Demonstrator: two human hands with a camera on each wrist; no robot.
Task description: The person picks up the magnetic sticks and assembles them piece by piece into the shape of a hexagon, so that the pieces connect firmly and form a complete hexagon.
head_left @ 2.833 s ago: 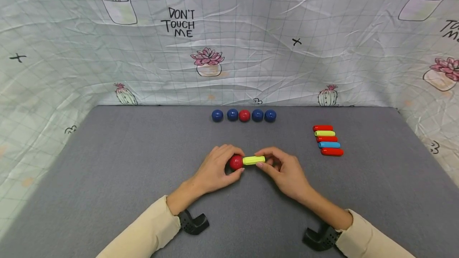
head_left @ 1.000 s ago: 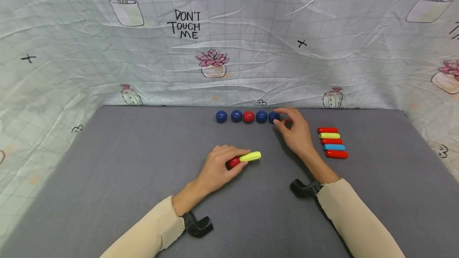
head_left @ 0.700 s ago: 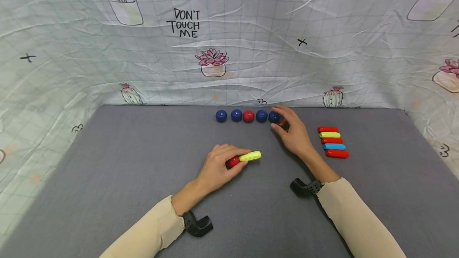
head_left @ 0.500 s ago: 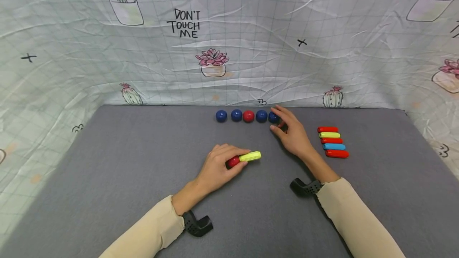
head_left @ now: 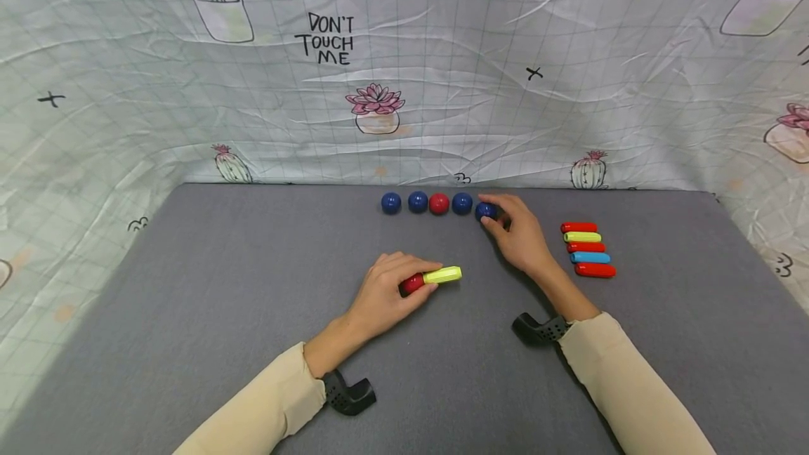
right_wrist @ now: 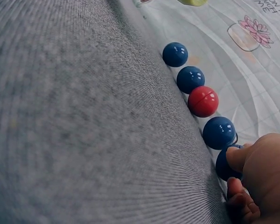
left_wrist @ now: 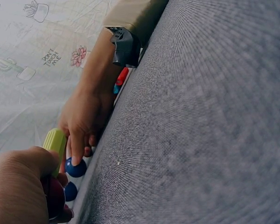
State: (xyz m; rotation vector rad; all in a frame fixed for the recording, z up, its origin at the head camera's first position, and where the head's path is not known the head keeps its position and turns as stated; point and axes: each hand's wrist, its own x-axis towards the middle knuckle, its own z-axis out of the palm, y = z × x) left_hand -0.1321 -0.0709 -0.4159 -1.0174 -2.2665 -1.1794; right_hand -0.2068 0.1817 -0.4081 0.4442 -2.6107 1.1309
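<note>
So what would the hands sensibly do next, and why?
Probably the right hand lifts the blue ball it pinches at the row's end and carries it to the free tip of the yellow stick. The left hand already holds that stick joined to a red ball, with that tip bare.

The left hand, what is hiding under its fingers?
Under the left hand sits a shiny red ball joined to a ribbed yellow-green plastic stick. The fingers cover most of the ball, so its far side stays hidden.
</note>
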